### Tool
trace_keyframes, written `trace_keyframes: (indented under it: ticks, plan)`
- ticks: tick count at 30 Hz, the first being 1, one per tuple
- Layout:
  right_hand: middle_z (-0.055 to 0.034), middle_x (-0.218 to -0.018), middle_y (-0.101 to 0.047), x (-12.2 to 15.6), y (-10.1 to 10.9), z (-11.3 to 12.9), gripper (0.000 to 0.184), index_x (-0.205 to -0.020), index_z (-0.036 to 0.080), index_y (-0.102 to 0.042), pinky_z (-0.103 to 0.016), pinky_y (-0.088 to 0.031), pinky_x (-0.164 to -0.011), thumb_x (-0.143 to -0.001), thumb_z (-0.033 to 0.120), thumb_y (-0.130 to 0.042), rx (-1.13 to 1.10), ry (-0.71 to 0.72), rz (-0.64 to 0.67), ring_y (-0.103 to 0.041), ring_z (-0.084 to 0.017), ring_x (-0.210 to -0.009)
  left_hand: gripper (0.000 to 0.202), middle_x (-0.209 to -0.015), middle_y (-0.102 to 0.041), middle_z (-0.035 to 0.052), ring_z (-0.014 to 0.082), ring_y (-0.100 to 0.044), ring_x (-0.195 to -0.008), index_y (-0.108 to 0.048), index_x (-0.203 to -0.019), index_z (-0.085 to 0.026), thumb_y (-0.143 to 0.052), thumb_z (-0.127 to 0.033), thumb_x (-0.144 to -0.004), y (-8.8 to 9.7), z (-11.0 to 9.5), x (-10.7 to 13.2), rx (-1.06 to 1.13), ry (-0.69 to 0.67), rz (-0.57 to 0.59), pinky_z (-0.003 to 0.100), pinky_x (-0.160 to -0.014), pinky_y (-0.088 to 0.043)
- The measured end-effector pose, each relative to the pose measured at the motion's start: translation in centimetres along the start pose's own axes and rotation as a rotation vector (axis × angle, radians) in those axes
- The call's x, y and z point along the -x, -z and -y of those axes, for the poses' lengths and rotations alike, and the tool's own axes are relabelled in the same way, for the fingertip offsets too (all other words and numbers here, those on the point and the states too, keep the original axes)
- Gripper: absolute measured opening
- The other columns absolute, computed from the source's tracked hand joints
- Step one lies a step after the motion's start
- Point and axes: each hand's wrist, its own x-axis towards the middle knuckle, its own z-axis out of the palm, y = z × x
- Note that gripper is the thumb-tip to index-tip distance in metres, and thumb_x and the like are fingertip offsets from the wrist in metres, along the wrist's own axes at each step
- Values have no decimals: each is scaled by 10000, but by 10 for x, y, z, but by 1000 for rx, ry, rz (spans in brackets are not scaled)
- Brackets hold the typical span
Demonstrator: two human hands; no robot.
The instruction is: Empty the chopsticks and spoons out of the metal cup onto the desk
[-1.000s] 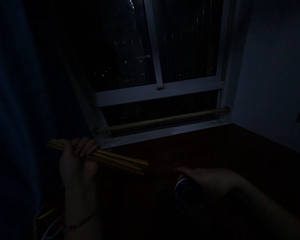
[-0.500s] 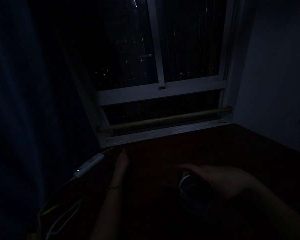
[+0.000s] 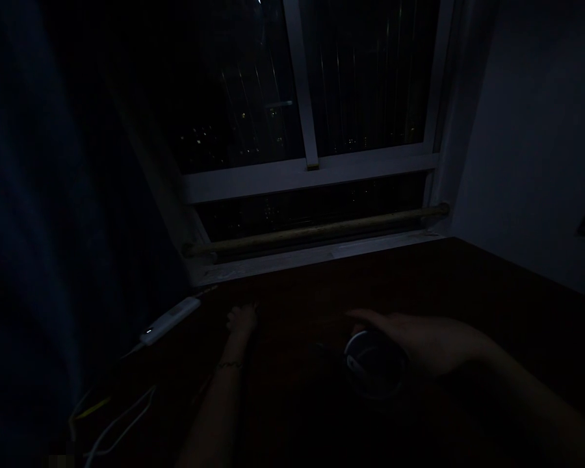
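Round container grasped by right hand; left hand near far-left corner of table, sticks no longer visible, perhaps released, grip unclear

We can read no text, label, brand, number or sign anywhere in this dark view.
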Motion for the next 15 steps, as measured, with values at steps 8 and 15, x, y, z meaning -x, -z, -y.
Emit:
trace_keyframes:
  ticks: [8, 15]
  plan:
    - [-106, -1215, -507, -7, 0, -14, 988, -1442, 179, -167, -257, -450, -816, -631, 299, -719, 8, -36, -96, -534, -219, -1034, 484, -1319, -370, 219, 336, -359, -1226, -405, -1283, -77, -237, -299, -887, -3, -2, 0, -10, 66, 42, 473, -971, -311]
    - [-112, -1206, -505, -3, 2, -7, 976, -1445, 197, -177, -264, -451, -800, -642, 319, -717, 50, -132, -103, -535, -230, -1028, 300, -1071, -605, 238, 333, -553, -1048, -653, -930, -69, -517, -214, -705, 32, 6, -4, -58, -21, 85, 422, -849, -436]
